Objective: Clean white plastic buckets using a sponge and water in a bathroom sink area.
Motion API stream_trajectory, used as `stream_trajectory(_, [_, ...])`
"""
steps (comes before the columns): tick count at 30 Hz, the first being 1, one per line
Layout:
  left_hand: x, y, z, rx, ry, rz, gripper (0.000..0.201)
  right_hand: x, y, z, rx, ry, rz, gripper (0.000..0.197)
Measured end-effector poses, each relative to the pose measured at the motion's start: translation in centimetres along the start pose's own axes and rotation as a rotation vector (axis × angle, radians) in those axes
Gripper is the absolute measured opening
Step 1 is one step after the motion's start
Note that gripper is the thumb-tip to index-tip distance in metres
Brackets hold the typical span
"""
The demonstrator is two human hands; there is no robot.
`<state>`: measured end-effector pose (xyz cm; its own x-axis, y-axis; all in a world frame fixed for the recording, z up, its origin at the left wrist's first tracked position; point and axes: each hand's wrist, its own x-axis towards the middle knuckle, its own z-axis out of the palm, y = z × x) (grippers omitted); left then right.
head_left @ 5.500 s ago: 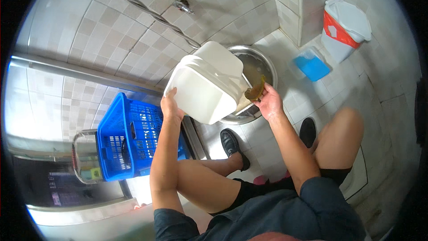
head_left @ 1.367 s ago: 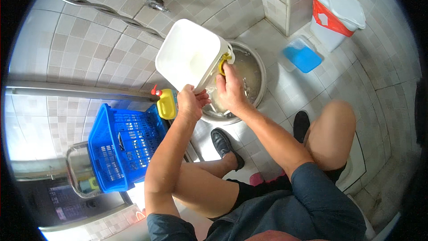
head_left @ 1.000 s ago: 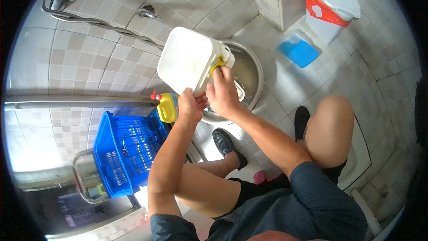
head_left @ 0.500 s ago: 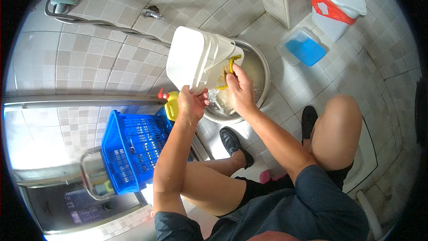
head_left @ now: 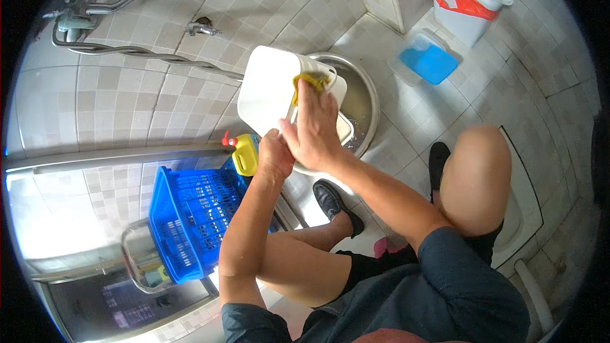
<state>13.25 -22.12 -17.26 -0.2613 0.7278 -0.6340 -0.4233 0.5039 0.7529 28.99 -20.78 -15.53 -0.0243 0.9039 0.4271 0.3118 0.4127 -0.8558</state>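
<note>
A white plastic bucket (head_left: 265, 87) lies tipped on its side, its squared base to the left. Its far end hangs over a round metal basin (head_left: 375, 111) of cloudy water. My left hand (head_left: 275, 154) is closed on the bucket's near side; its fingertips are partly hidden. Across the bucket's side, my right hand (head_left: 316, 128) presses a yellow-edged scrubber (head_left: 310, 80) against the white wall, fingers long over it. Most of the scrubber is hidden under those fingers. The bucket's wire handle shows near the fingertips.
A yellow jug with a red top (head_left: 245, 155) stands left of the basin, next to a blue plastic basket (head_left: 184, 222). A clear tub with blue contents (head_left: 429, 60) and a lidded white bin (head_left: 464, 16) are at the far right. A tap (head_left: 203, 27) juts from the wall.
My right hand has moved left from above the basin onto the bucket's side, laying the scrubber against it. The bucket has turned slightly, and my left hand still grips it.
</note>
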Motion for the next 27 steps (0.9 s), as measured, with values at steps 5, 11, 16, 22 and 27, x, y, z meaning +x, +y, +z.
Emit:
stream_trajectory(5, [-1.5,-0.5,2.1,0.113,0.058,-0.085,0.038,4.5,3.3,-2.0,0.265,0.032,0.091,0.078])
stream_trajectory(11, [0.3,-0.3,1.2,-0.101,-0.101,-0.005,0.040,-1.5,0.7,1.1,0.172,0.039,-0.133,0.089])
stream_trajectory(16, [0.0,-1.0,1.7,0.029,-0.080,0.023,0.039,-0.3,2.0,0.2,0.076,0.106,-0.050,0.089])
stream_trajectory(22, [-1.1,0.4,0.1,0.390,0.039,-0.127,0.038,4.5,5.1,-3.3,0.257,0.038,0.100,0.072])
stream_trajectory(27, [-2.1,1.7,-1.8,0.655,-0.021,0.028,0.032,6.7,8.4,-4.7,0.602,-0.251,0.175,0.067])
